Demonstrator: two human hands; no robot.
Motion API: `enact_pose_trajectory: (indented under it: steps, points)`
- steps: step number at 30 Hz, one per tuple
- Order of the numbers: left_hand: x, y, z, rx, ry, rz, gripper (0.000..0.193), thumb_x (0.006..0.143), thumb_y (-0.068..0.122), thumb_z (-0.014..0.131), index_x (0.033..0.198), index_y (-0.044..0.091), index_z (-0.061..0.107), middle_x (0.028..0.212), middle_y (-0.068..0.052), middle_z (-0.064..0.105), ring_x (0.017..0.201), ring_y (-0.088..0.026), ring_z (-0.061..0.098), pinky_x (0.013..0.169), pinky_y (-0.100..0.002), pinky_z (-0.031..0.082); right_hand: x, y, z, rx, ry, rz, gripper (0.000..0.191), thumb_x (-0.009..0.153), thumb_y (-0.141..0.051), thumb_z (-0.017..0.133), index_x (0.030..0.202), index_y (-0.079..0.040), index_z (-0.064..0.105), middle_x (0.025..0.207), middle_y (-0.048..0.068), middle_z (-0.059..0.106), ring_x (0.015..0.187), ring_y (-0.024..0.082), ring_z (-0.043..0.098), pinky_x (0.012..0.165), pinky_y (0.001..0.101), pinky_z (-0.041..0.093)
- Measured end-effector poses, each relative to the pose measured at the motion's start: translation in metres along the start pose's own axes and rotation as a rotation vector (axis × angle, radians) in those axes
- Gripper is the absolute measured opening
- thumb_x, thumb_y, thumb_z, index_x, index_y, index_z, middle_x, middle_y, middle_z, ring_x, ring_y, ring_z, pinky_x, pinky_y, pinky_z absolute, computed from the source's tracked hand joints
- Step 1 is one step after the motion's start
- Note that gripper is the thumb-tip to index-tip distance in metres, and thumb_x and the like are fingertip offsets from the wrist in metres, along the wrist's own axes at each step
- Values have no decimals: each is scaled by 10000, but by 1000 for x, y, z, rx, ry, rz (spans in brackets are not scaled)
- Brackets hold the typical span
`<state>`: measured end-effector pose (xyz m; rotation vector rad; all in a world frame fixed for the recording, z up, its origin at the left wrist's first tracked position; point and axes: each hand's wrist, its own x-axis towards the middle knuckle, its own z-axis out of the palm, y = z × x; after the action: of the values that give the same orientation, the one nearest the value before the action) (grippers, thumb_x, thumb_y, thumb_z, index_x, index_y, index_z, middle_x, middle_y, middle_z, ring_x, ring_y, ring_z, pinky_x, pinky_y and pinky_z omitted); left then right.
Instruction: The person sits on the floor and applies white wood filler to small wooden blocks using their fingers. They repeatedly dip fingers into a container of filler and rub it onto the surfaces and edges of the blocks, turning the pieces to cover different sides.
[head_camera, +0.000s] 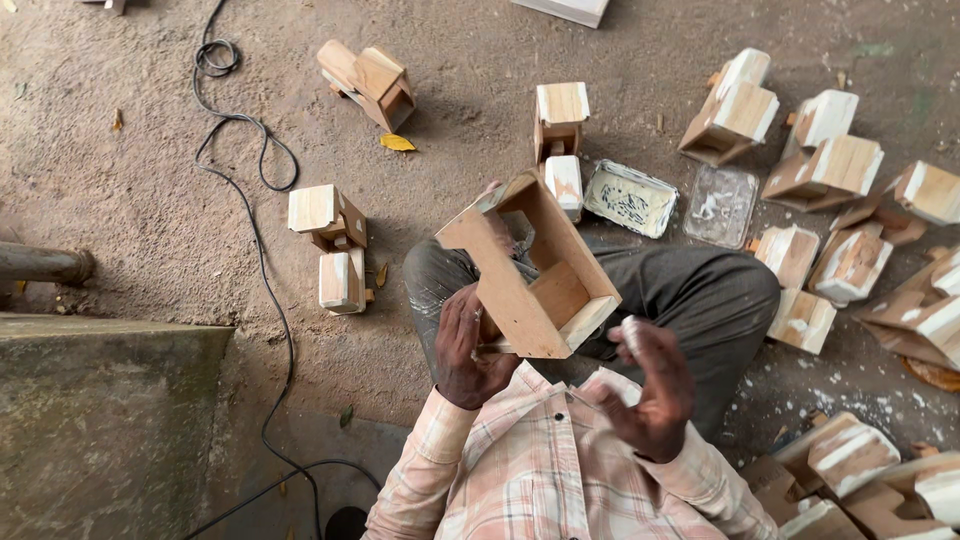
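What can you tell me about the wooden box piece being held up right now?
The wooden box piece is an open-sided frame of pale, unfinished boards with a small block fixed inside. It is tilted, its opening toward the camera, above the person's lap. The left hand grips its lower corner; the right hand is just beside it, apart.

1. Soft, even daylight fills the frame; nothing is harsh or dim.
2. Short, diffuse shadows sit beside the small pale wooden blocks (340, 250) on the sandy brown dirt floor (130, 170), falling toward the lower right.
3. White-painted faces look bright, near glare, at the right edge.
4. Focus is sharp overall; the raised right hand (650, 385) shows slight motion blur.
5. Wide-angle stretching bends the corners.
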<state>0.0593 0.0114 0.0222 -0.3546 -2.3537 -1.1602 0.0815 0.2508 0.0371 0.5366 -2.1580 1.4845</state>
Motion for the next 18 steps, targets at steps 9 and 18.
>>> enact_pose_trajectory:
  steps: [9,18]
  points:
    - [-18,-6,11,40,94,-5,805,744,192,842,1415,-69,482,1372,-275,569,1274,-485,570,1126,-540,449,24,-37,5,-278,-64,-325,688,823,-320,925,1360,-42,597,1084,58,511,885,207,526,734,356,459]
    - [-19,-2,14,60,136,80,748,789,159,828,1408,-68,475,1390,-251,583,1309,-478,574,1151,-555,446,20,-37,2,-403,-115,-443,608,800,-178,953,1323,-118,649,1088,4,518,925,185,529,719,332,462]
